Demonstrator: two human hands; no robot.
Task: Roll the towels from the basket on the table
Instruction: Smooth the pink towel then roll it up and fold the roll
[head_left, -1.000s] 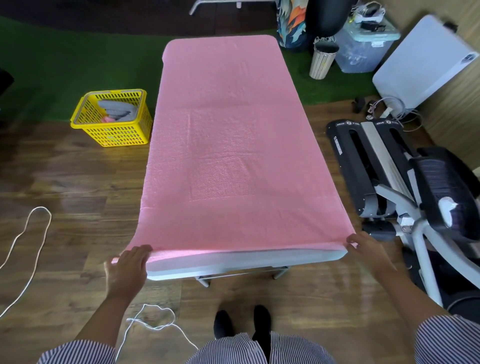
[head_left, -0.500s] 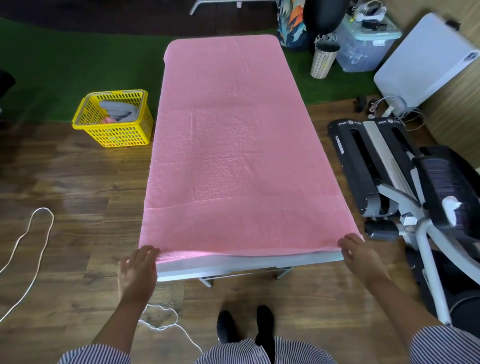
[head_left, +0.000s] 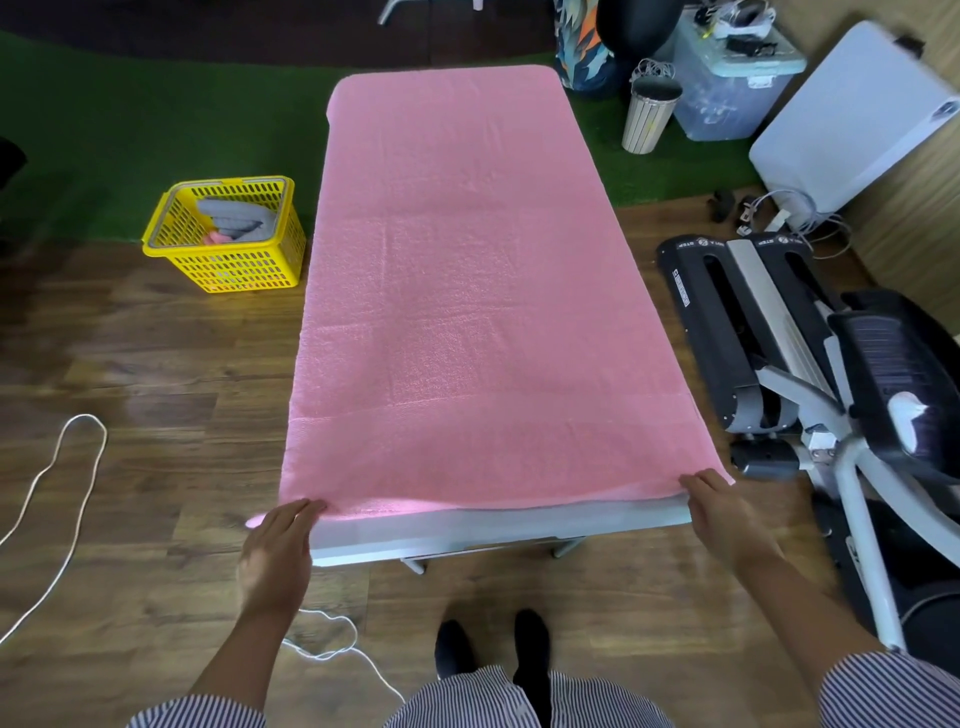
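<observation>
Pink towel (head_left: 467, 291) lies flat over whole surface (head_left: 498, 525). Vs 1 s ago, both hands slid inward along near hem. L hand (head_left: 278, 551) and R hand (head_left: 719, 512) pinch near corners, hem slightly lifted; first roll about to start. Basket (head_left: 228, 234) w/ more towels on floor, left.

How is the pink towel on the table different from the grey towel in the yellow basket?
The pink towel lies spread flat and covers nearly the whole table; the grey towel sits bunched up inside the yellow basket. The pink towel has the left hand and right hand at its near corners; nothing touches the grey towel. The pink towel shows far more surface than the grey towel. Neither is rolled yet.
</observation>
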